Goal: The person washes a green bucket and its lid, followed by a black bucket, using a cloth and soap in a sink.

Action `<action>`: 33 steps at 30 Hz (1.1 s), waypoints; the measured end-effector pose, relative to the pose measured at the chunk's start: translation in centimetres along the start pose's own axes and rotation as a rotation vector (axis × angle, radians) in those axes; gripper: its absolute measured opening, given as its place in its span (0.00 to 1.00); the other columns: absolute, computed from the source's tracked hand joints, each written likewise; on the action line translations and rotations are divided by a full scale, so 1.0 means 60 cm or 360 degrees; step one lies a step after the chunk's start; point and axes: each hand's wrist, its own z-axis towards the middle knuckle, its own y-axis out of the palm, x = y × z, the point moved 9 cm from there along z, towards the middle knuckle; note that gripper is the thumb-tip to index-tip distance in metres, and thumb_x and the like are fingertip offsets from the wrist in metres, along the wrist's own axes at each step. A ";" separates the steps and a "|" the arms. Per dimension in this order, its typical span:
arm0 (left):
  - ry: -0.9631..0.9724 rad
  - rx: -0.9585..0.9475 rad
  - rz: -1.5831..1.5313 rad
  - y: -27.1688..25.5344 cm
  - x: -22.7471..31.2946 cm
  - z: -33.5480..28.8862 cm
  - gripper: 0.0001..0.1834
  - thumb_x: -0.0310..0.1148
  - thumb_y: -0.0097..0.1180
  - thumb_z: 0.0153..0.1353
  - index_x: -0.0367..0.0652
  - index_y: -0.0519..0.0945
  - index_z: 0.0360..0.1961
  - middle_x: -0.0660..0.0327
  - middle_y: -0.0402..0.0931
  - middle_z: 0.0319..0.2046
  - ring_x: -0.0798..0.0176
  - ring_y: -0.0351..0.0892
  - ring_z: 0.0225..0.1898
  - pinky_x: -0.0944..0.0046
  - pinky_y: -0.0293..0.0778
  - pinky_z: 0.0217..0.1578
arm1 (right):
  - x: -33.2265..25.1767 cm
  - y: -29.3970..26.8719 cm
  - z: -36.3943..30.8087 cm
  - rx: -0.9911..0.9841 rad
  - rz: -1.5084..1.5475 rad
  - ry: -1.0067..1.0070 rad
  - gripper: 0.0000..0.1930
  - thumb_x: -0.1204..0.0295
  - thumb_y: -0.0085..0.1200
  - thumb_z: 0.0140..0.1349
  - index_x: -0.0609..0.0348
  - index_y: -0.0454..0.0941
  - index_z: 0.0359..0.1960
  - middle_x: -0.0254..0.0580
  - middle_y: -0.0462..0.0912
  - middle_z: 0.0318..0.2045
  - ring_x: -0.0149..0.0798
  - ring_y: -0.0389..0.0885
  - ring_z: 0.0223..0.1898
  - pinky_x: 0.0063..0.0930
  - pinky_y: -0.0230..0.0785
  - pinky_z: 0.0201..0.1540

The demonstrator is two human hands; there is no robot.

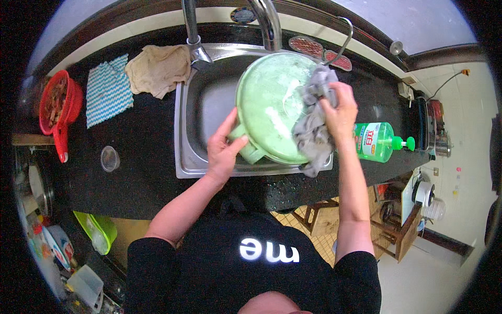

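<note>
A light green round pot [269,99] is tilted over the steel sink [182,141], its broad, wet face turned up toward me. My left hand [225,149] grips the pot by the stubby handle at its lower left, with the thumb on top. In my right hand [341,112] is a crumpled grey cloth [315,128], pressed against the pot's right side. The cloth hangs down past the rim of the sink. Some of the fingers of my right hand are hidden by the cloth.
Behind the pot rises a chrome faucet [269,26]. A green soap pump bottle [376,141] lies right of the sink. To the left are a beige cloth [158,70], a blue-striped cloth [109,90], a red strainer [76,102] with food and a small clear cup [110,158].
</note>
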 end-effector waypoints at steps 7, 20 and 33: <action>0.0031 -0.0114 0.0158 -0.024 -0.015 0.020 0.23 0.17 0.52 0.49 0.33 0.72 0.50 0.62 0.75 0.45 0.69 0.72 0.46 0.68 0.66 0.48 | -0.257 0.091 -0.095 -0.0293 0.0258 -0.0421 0.20 0.70 0.57 0.38 0.54 0.72 0.39 0.55 0.69 0.43 0.55 0.69 0.46 0.45 0.64 0.46; 0.0059 -0.0247 0.0014 -0.049 0.017 0.046 0.34 0.16 0.55 0.47 0.33 0.62 0.58 0.51 0.64 0.57 0.59 0.64 0.58 0.63 0.61 0.57 | -0.025 -0.022 -0.068 0.0136 -0.0108 -0.0063 0.21 0.73 0.57 0.36 0.55 0.73 0.39 0.47 0.73 0.39 0.51 0.70 0.42 0.40 0.66 0.44; 0.0048 -0.0236 0.0118 -0.045 0.023 0.056 0.31 0.17 0.51 0.51 0.35 0.62 0.60 0.53 0.60 0.60 0.59 0.61 0.60 0.64 0.59 0.58 | 0.169 0.033 -0.171 0.0722 0.1563 0.1183 0.22 0.73 0.57 0.44 0.62 0.71 0.45 0.41 0.77 0.38 0.34 0.73 0.40 0.26 0.65 0.45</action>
